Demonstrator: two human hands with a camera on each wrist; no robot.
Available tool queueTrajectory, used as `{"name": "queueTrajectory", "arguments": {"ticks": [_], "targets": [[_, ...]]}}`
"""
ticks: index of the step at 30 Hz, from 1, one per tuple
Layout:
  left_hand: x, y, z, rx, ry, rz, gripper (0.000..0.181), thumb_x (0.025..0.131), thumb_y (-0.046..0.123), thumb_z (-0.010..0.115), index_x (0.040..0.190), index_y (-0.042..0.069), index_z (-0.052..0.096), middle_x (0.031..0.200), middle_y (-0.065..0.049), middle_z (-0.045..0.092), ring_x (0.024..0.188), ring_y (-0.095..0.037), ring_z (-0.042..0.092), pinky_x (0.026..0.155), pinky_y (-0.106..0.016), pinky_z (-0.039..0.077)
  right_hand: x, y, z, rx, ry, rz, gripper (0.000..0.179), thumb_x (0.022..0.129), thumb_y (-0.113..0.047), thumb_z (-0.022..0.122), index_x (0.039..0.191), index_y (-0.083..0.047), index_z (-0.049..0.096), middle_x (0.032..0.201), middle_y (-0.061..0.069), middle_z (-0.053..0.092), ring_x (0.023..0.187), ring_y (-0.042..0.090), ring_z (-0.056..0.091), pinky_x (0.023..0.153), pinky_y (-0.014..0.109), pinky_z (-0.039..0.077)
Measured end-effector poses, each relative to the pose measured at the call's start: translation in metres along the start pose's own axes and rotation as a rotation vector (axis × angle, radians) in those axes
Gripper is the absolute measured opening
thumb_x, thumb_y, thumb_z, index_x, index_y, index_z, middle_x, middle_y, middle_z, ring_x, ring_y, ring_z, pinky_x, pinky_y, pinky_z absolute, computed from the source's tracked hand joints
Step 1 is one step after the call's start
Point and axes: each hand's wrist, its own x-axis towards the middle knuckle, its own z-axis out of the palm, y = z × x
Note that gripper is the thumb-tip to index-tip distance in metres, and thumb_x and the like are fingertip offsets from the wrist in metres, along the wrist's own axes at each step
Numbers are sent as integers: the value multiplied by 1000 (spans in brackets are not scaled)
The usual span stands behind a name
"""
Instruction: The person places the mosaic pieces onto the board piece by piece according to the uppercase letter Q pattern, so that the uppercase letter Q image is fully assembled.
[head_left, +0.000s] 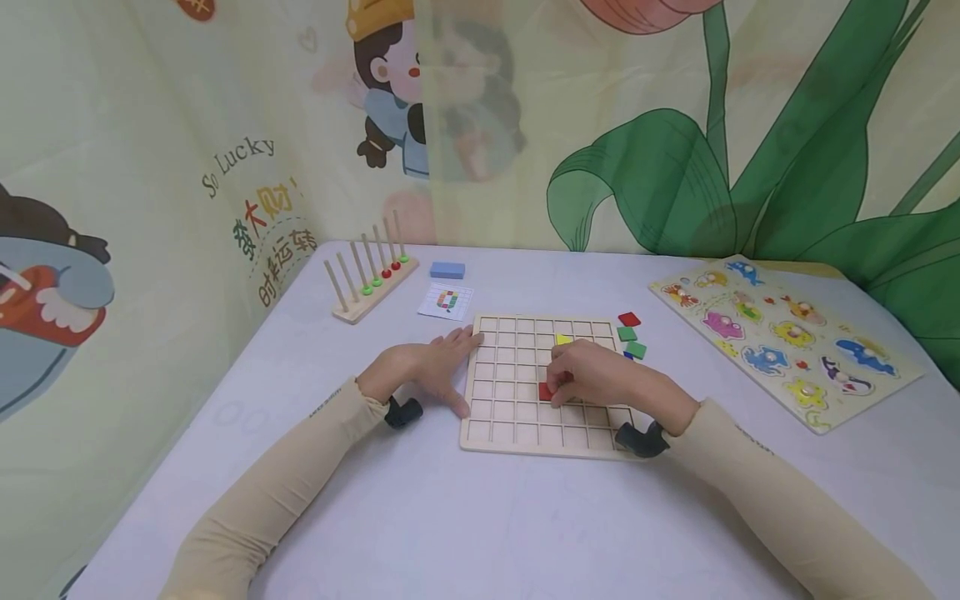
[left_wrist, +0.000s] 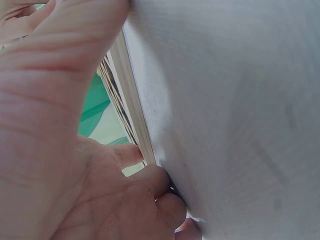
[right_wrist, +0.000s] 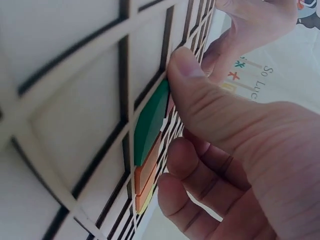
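A square wooden grid board (head_left: 506, 433) lies flat on the table. My left hand (head_left: 431, 367) rests at its left side, thumb and fingers spread apart, with fingertips against the board's edge (left_wrist: 135, 105). Over the middle of the grid, my right hand (head_left: 596, 371) has curled fingers and its thumb down at a red square tile (head_left: 546, 392). A green tile (right_wrist: 151, 125) sits beside the right thumb in the right wrist view, with an orange tile (right_wrist: 146, 167) and a yellow tile (right_wrist: 145, 202) further along. The hand partly hides these tiles in the head view.
Loose red (head_left: 629, 319) and green tiles (head_left: 627, 334) lie off the board's right edge. Behind stand a peg rack (head_left: 375, 292) with coloured rings, a blue block (head_left: 447, 270) and a pattern card (head_left: 446, 302). An animal puzzle board (head_left: 780, 333) is at right.
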Motion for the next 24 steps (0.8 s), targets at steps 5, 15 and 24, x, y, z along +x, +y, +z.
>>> {"name": "queueTrajectory", "arguments": {"ticks": [5,15,24], "targets": [[0,1,0,-6,-2,-5,121,76,50,80,157,8,0,164,-16,-5,152,-29,-5,124,-44,6,-1,1,0,8,9,3,9,76,-17,83,82,-17,76,74,-8,58,72,9,51,68,22,47],[-1,1,0,-11,-3,-4,122,75,49,80,157,6,1,164,-18,-5,152,-30,-5,124,-45,6,-8,10,-12,42,-85,-51,13,86,-7,73,95,-13,79,82,-8,67,77,8,53,74,23,51],[0,1,0,-14,-3,-6,122,75,50,80,157,8,1,164,-16,-5,152,-29,-5,124,-44,6,-20,17,-26,80,-224,94,26,92,-4,64,114,-14,73,100,-4,66,94,15,53,84,29,50]]}}
